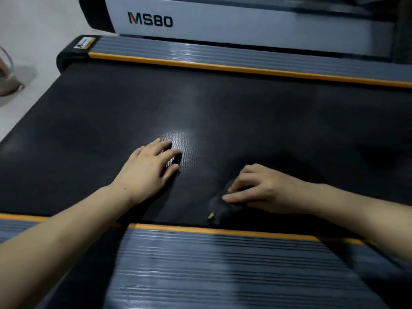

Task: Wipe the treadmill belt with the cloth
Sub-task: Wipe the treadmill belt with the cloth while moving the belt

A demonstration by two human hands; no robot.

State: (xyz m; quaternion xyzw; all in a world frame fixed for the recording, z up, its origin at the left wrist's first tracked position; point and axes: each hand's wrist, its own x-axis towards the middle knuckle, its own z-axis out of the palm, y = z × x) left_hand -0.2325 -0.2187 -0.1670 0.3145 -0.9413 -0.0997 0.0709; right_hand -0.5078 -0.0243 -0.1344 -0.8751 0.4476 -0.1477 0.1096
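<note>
- The black treadmill belt (111, 121) fills the middle of the frame, with a pale glare patch near its centre.
- The left hand (148, 168) lies flat and open on the belt at centre, fingers spread, holding nothing.
- The right hand (256, 188), at centre right, presses down on a dark cloth (219, 206); its fingers curl over the cloth, which lies bunched on the belt near the lower orange strip, a small yellow-green tag showing at its edge.
- Grey ribbed side rails (223, 268) with orange edging run along the belt at the bottom and across the top.
- A white cover marked MS80 (223, 23) stands at the upper edge.
- A clear container (6, 72) sits on the pale floor at the far left, well apart from the hands.
</note>
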